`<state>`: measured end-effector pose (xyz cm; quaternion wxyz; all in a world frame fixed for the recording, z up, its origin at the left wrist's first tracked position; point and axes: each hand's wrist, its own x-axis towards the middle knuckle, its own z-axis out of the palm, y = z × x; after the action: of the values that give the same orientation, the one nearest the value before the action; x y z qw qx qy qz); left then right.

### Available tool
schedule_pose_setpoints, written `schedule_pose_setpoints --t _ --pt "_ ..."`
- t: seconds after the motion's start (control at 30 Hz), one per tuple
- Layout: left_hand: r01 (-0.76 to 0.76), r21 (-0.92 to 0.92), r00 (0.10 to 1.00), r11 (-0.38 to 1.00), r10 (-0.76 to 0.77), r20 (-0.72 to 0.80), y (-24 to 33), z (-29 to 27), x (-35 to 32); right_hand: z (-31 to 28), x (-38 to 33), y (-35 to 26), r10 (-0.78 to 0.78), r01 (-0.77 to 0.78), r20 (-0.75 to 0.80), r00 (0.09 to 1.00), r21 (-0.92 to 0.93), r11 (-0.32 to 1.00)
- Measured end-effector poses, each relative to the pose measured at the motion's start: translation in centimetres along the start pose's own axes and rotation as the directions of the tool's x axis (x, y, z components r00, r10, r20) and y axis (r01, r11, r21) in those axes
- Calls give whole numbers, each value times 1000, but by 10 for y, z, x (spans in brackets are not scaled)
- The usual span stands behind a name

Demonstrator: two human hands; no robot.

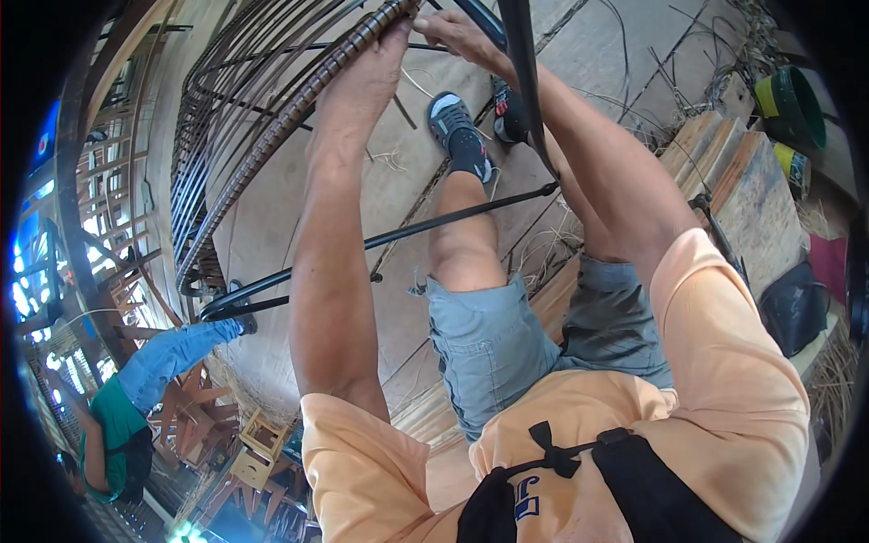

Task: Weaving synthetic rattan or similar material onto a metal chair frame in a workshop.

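Observation:
A woven chair frame [195, 172] of dark metal bars and many thin brown strands stands in front of me, toward the upper left. Its curved rail [312, 95] is wrapped in brown, cane-like strip. My left hand [373, 72] is closed around the upper end of this rail, its fingertips partly hidden at the top edge. Just right of it, my right hand [455, 34] has its fingers drawn together beside the rail's end. What they pinch, if anything, is too small to tell. Black metal bars [434, 222] of the frame cross below my forearms.
Stacked wooden boards [724, 167] lie at the right, with a dark green bucket [801, 109] and a black bag [795, 308] near them. Loose fibres and thin strands litter the floor [398, 308]. Another person [122, 425] works at the lower left, beside wooden chair parts [195, 412].

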<state>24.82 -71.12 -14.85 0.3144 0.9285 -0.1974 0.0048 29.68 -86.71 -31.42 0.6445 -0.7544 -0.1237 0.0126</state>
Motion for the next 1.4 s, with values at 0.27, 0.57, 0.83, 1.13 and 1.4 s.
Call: schedule_pose_setpoints --t 0.27,0.57,0.83,1.13,1.4 --pt "95 -37 975 995 -86 207 -47 -8 25 15 38 4 -261 139 -123 957 -596 791" --pt "176 -93 905 980 -199 -376 -6 19 14 13 19 -72 -187 150 -200 962 -188 971" --pt "15 19 873 1000 -4 -488 56 42 -73 9 -58 -159 299 -173 -117 947 598 783" --pt "-106 78 988 991 113 -102 26 18 -83 -19 -69 -138 302 -296 -7 953 180 938" --pt "286 223 927 932 -327 181 10 -36 8 38 -16 -73 24 -5 -175 984 109 994"
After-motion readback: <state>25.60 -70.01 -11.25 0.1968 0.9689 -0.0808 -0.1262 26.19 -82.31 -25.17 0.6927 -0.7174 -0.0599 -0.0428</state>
